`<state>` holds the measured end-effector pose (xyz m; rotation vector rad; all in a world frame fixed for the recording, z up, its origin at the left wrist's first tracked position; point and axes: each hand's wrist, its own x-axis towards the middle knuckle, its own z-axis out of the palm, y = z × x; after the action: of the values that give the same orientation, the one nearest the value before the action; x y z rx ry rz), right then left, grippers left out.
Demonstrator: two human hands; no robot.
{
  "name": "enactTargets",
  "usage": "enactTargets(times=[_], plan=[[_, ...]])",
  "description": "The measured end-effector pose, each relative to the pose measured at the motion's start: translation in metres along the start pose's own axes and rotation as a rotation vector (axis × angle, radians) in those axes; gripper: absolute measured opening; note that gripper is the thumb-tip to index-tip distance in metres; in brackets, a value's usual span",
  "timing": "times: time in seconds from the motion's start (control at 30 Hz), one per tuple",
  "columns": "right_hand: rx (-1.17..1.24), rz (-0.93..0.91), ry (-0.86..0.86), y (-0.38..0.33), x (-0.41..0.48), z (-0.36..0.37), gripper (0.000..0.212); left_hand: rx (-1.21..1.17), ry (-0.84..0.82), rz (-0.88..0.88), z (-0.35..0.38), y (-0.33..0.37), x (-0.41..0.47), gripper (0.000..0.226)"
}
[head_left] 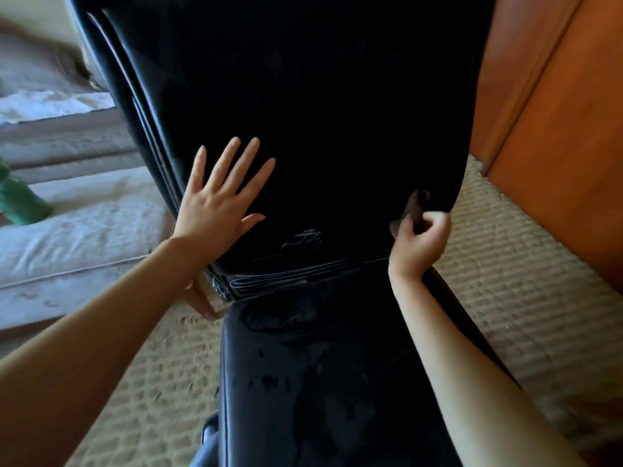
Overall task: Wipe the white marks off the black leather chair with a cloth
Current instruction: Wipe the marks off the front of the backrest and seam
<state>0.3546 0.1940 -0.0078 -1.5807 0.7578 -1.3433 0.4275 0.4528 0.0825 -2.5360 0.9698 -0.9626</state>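
Observation:
The black leather chair (303, 96) fills the middle of the view, its backrest ahead of me and its seat (320, 382) below. White scribbled marks (305, 239) sit low on the backrest, just above the seam. My left hand (219, 200) lies flat on the lower left of the backrest with its fingers spread, to the left of the marks. Right of the marks, at the backrest's lower right edge, my right hand (419, 242) grips a small dark cloth (416, 203) bunched in its curled fingers. Wet-looking smears show on the seat.
A pale cushioned sofa or bed (84, 224) stands to the left, with a green object (20, 200) on it. Wooden cabinet doors (556, 129) rise at the right. Beige woven carpet (522, 281) lies under and around the chair.

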Motion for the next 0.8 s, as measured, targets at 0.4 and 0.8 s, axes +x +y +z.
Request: enactTargets(times=[0.4,0.8], plan=[[-0.105,-0.167,-0.487,-0.011,-0.117,0.042,0.014,-0.035,0.055,-0.016,0.004,-0.006,-0.02,0.085],[0.012,0.069,-0.621,-0.053,-0.186,0.06,0.014,-0.144,0.043,-0.198,0.0,-0.029,-0.072,0.077]])
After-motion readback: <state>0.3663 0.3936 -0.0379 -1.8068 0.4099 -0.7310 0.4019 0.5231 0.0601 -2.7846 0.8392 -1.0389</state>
